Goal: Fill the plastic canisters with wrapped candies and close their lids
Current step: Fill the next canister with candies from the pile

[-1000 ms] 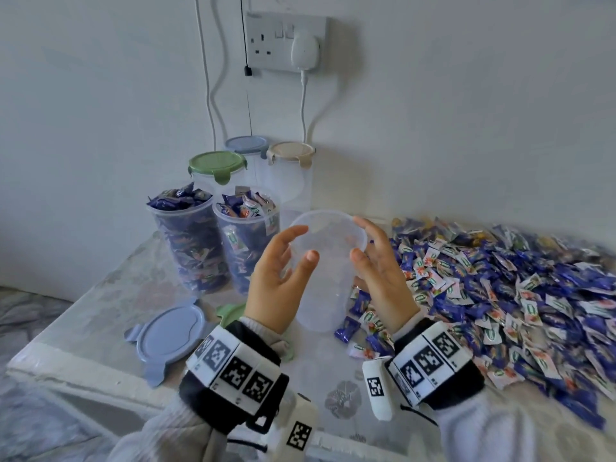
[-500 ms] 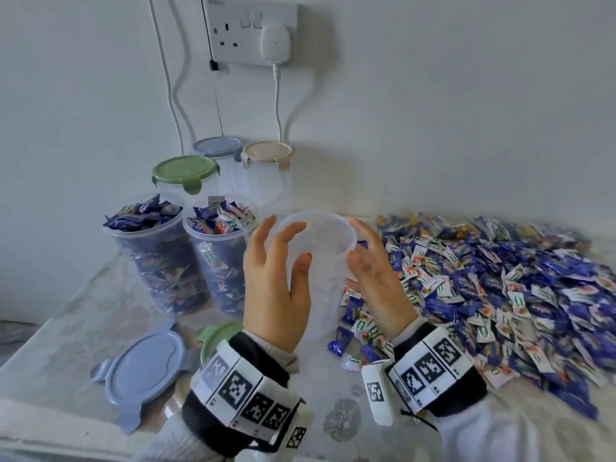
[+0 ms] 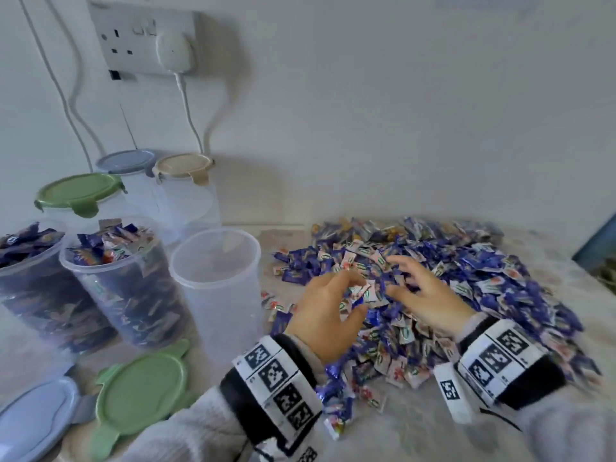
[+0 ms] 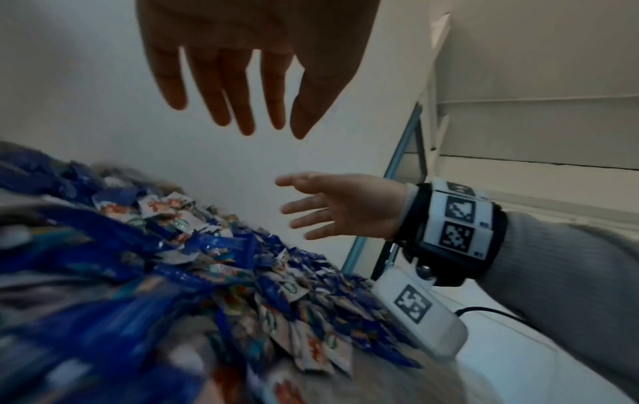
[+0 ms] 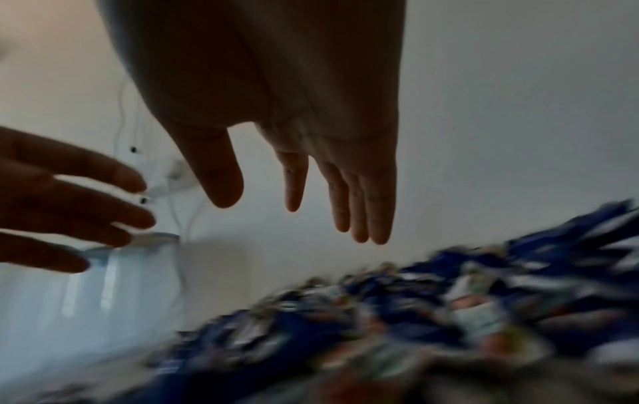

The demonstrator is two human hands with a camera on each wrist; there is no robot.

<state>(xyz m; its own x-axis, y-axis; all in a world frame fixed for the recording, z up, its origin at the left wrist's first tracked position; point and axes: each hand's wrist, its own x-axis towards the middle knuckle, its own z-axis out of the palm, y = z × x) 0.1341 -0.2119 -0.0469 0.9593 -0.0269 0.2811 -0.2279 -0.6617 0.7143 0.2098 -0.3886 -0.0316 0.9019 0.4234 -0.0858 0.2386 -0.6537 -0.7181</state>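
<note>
An empty clear canister (image 3: 213,278) stands open on the table, right of two open canisters heaped with candies (image 3: 130,285) (image 3: 36,281). A big pile of blue and white wrapped candies (image 3: 450,281) (image 4: 207,273) (image 5: 415,314) covers the table's right side. My left hand (image 3: 353,295) (image 4: 242,123) hovers over the pile's near left edge with its fingers loose, holding nothing. My right hand (image 3: 395,276) (image 5: 294,207) reaches over the pile beside it, fingers spread and empty. Both hands are just above or touching the candies.
A loose green lid (image 3: 140,391) and a blue lid (image 3: 30,418) lie at the front left. Three closed empty canisters with green (image 3: 78,191), blue (image 3: 125,160) and beige (image 3: 183,165) lids stand at the back by the wall. A socket with a plug and cables (image 3: 173,51) hangs above.
Both hands have let go of the empty canister, which now stands beside the filled ones. They moved right, over the candy pile.
</note>
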